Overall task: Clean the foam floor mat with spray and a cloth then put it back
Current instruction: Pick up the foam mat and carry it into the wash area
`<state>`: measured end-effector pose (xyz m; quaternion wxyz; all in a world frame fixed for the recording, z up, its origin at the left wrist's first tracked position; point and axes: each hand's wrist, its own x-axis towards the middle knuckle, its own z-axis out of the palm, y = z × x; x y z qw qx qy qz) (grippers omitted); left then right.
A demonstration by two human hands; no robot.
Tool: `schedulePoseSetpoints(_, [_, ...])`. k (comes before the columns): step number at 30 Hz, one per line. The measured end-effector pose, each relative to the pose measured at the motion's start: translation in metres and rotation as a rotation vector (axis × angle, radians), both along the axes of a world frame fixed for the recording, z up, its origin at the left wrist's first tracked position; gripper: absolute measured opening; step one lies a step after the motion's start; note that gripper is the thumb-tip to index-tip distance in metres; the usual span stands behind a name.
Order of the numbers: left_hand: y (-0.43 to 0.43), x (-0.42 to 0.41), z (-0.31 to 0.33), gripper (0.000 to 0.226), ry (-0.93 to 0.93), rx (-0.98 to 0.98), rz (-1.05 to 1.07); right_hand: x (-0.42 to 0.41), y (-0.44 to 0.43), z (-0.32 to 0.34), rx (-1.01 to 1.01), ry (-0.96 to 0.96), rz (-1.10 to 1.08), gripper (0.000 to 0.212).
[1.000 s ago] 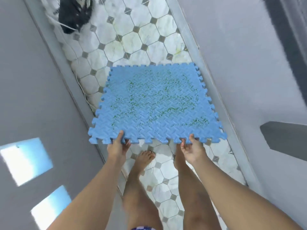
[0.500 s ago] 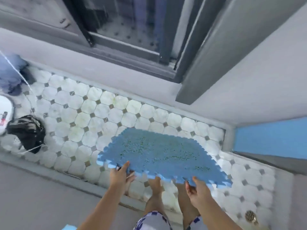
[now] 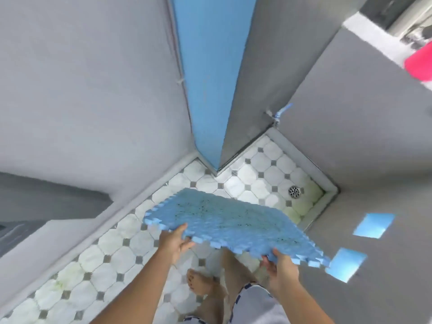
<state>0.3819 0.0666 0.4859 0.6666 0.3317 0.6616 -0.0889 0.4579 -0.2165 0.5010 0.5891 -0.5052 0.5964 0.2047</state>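
Observation:
A blue foam floor mat (image 3: 229, 220) with jigsaw edges and dark green specks on top hangs level above the tiled floor. My left hand (image 3: 174, 242) grips its near edge toward the left, thumb on top. My right hand (image 3: 279, 268) grips the near edge toward the right corner. No spray bottle or cloth is in view.
White octagon floor tiles (image 3: 112, 251) run between grey walls. A blue door edge (image 3: 210, 78) stands in the far corner. A round floor drain (image 3: 294, 191) sits at the right corner, and a blue tap (image 3: 280, 113) sticks out of the right wall. My bare feet (image 3: 201, 284) stand below the mat.
The view has swung right, from the window wall to the corner with the blue door and the drain. The mat has turned with me, still held by both hands.

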Motion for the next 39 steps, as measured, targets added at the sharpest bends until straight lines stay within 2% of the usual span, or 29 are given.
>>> schedulePoseSetpoints(3, [-0.021, 0.07, -0.005, 0.047, 0.009, -0.016, -0.158, 0.025, -0.027, 0.002, -0.042, -0.037, -0.151, 0.057])
schedulePoseSetpoints(7, [-0.049, 0.152, -0.009, 0.029, -0.025, -0.008, -0.29, 0.065, -0.054, -0.002, -0.044, -0.087, -0.22, 0.052])
schedulePoseSetpoints(10, [-0.071, 0.191, -0.018, 0.028, -0.013, -0.01, -0.356, 0.093, -0.072, -0.006, -0.086, -0.096, -0.27, 0.056])
schedulePoseSetpoints(15, [-0.089, 0.239, -0.033, 0.027, -0.04, -0.011, -0.444, 0.113, -0.086, -0.022, -0.126, -0.082, -0.352, 0.05])
schedulePoseSetpoints(19, [-0.09, 0.278, -0.044, 0.041, -0.084, 0.006, -0.509, 0.125, -0.088, -0.029, -0.09, -0.081, -0.452, 0.062])
schedulePoseSetpoints(24, [-0.102, 0.326, -0.069, 0.04, -0.119, -0.02, -0.551, 0.162, -0.093, -0.049, -0.048, -0.148, -0.515, 0.071])
schedulePoseSetpoints(27, [-0.112, 0.355, -0.095, 0.049, -0.133, -0.032, -0.549, 0.196, -0.103, -0.069, -0.075, -0.181, -0.547, 0.061])
schedulePoseSetpoints(34, [-0.134, 0.402, -0.146, 0.04, -0.143, -0.041, -0.594, 0.234, -0.125, -0.126, -0.076, -0.165, -0.559, 0.057])
schedulePoseSetpoints(39, [-0.144, 0.43, -0.171, 0.063, -0.172, -0.015, -0.61, 0.25, -0.133, -0.156, -0.076, -0.208, -0.615, 0.065])
